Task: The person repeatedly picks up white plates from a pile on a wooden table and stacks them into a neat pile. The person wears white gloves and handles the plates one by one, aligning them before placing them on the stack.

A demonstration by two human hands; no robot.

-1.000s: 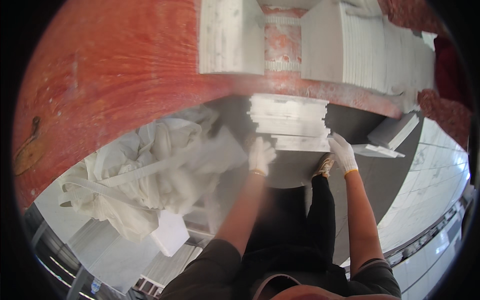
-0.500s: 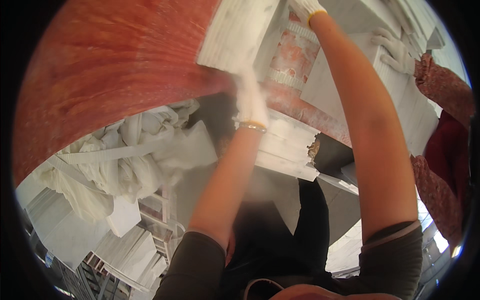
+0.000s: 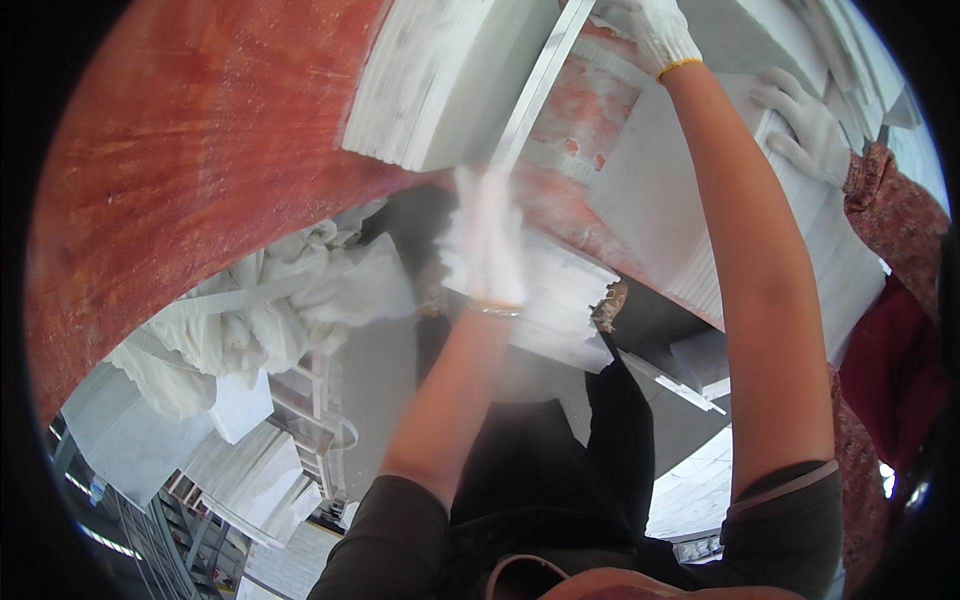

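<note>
A thin white stone slab [image 3: 543, 88] stands on edge between my hands, so I see mostly its narrow side. My left hand [image 3: 487, 235], in a white knit glove, is closed at the slab's near end; haze and blur soften its fingers. Toward the far end, my right hand [image 3: 662, 32], also gloved, curls its fingers at the slab, partly cut off by the picture's upper edge. Just left of it stands a stack of similar white slabs [image 3: 430, 85]. Below the slab lies a red surface with whitish patches [image 3: 585, 110].
A large red surface [image 3: 210, 120] fills the upper left. Another person's gloved hand [image 3: 805, 125] rests on a slab stack [image 3: 800, 230] at the right. Crumpled whitish sheeting [image 3: 270, 310] hangs at left, above more slabs [image 3: 240, 475]. Broken-edged white pieces [image 3: 565, 300] lie below my left hand.
The slab now stands apart from the left stack, its edge visible between my hands. My left hand is lower in view, my right slightly further right. The view has shifted somewhat.
</note>
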